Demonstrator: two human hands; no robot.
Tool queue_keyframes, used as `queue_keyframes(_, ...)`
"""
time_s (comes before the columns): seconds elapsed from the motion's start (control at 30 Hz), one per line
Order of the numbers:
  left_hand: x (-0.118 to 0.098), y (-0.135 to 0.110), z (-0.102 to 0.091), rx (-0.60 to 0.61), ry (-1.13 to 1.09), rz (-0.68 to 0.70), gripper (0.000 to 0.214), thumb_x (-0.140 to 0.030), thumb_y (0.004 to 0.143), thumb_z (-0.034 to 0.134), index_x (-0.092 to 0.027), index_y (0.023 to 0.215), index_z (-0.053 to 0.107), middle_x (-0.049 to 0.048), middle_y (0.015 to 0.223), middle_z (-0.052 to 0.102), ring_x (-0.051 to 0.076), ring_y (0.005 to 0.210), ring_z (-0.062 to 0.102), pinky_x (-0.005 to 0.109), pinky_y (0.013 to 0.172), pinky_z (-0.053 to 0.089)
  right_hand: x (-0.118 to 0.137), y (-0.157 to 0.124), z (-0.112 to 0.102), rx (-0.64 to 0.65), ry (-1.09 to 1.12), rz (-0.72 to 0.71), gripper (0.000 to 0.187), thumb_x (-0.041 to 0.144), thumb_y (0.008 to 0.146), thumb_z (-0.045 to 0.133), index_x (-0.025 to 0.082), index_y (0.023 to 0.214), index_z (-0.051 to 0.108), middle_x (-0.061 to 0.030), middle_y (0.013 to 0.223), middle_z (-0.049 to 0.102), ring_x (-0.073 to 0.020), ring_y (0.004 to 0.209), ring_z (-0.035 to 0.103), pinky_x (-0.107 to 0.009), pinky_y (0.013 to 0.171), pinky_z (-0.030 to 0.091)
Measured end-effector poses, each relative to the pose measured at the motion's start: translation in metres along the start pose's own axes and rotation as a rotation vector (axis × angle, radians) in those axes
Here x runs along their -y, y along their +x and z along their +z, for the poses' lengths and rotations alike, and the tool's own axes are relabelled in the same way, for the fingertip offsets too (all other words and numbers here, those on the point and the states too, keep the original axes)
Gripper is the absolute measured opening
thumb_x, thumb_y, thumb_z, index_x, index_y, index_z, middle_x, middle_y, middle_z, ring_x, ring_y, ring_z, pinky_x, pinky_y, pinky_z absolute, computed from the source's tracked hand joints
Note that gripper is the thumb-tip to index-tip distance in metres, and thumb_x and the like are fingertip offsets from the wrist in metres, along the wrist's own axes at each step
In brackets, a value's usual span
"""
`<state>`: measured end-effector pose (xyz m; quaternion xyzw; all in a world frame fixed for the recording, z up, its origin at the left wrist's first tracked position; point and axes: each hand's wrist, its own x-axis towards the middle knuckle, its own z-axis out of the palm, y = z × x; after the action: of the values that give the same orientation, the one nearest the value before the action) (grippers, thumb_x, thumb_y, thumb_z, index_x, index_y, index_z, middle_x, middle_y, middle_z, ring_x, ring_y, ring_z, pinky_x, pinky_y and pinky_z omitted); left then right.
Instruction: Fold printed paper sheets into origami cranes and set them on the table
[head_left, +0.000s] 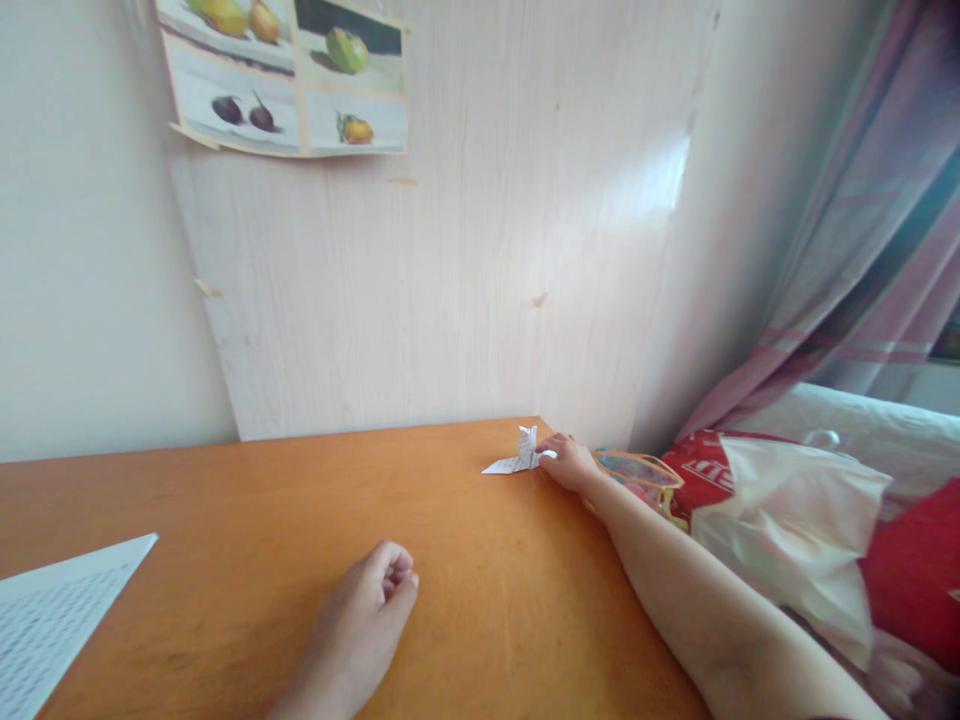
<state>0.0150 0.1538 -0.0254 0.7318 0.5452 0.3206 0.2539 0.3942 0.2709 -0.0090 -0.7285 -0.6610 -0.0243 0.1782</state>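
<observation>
A small folded figure of printed white paper (527, 452) stands near the far right corner of the wooden table (262, 510), one pointed flap stretching left and another part rising upright. The fingers of my right hand (568, 462) are closed on its right end, covering part of it. My left hand (367, 620) is above the near middle of the table, its fingers curled in and nothing visible in them.
Printed paper sheets (60, 620) lie at the table's left. Past the right edge are an orange-rimmed mesh item (645, 470), a white plastic bag (795, 520) and red bags (919, 570). A board with fruit pictures (349, 95) stands behind; a pink curtain (825, 240) hangs right.
</observation>
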Motion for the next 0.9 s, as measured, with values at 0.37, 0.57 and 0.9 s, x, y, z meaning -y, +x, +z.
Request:
queue_keyframes(0.37,0.003,0.001,0.001,0.002,-0.015,0.011,0.019,-0.040,0.090,0.048,-0.023,0.087,0.056,0.0025,0.087,0.068,0.021,0.082,0.064,0.031,0.075,0.046,0.017,-0.010,-0.009,0.109,-0.192,-0.022,0.034,0.034,0.092,0.048,0.024,0.103,0.079,-0.0144,0.117,0.070,-0.0326,0.113,0.059,-0.044,0.094,0.038)
queue_keyframes(0.57,0.000,0.000,0.000,-0.007,-0.028,0.005,0.020,-0.041,0.089,0.048,-0.022,0.087,0.056,0.0031,0.086,0.068,0.022,0.082,0.064,0.031,0.075,0.047,0.021,-0.013,-0.017,0.132,-0.224,-0.073,0.032,0.028,0.093,0.049,0.026,0.111,0.075,-0.0114,0.126,0.067,-0.0310,0.121,0.056,-0.044,0.099,0.037)
queue_keyframes(0.9,-0.001,-0.001,-0.001,-0.001,-0.010,0.010,0.019,-0.040,0.090,0.048,-0.023,0.087,0.056,0.0029,0.087,0.068,0.021,0.082,0.065,0.031,0.075,0.047,0.026,-0.011,-0.017,0.224,-0.240,0.044,0.034,0.035,0.098,0.061,0.017,0.127,0.060,-0.0108,0.128,0.061,-0.0234,0.107,0.064,-0.044,0.090,0.056)
